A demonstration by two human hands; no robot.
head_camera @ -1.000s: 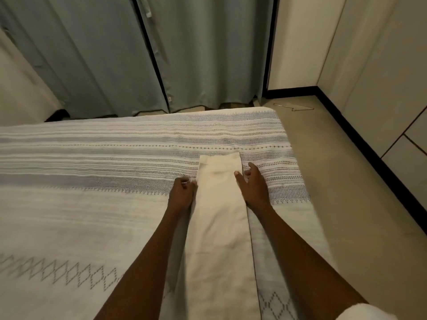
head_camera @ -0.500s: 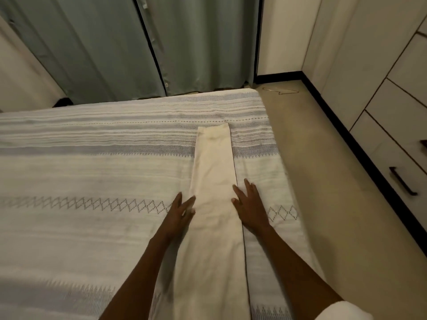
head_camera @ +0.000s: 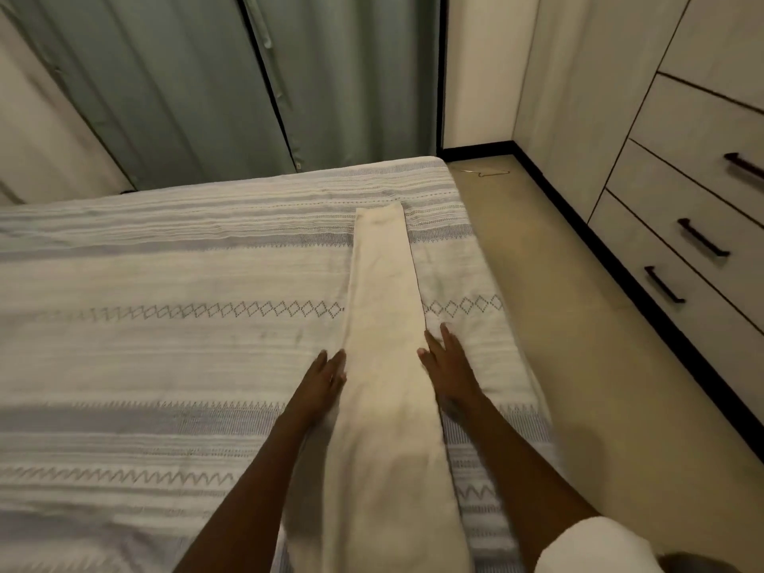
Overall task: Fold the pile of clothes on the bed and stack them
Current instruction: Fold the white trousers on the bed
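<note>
On the bed with the white and grey patterned cover (head_camera: 165, 345), a long cream cloth folded into a narrow strip (head_camera: 386, 366) is lying flat, near the bed's right side. It is running from the near edge up toward the green curtains (head_camera: 248, 84). The left hand (head_camera: 322, 382) is resting on the cover, touching the strip's left edge, with its fingers (head_camera: 335, 361) straight and close together. The right hand (head_camera: 448, 366) is lying flat just at the strip's right edge, its fingers (head_camera: 444, 339) straight and a little spread. Neither hand is holding anything. Farther right, pale drawers with dark handles (head_camera: 703, 237) are standing beside the tan floor (head_camera: 578, 324).
</note>
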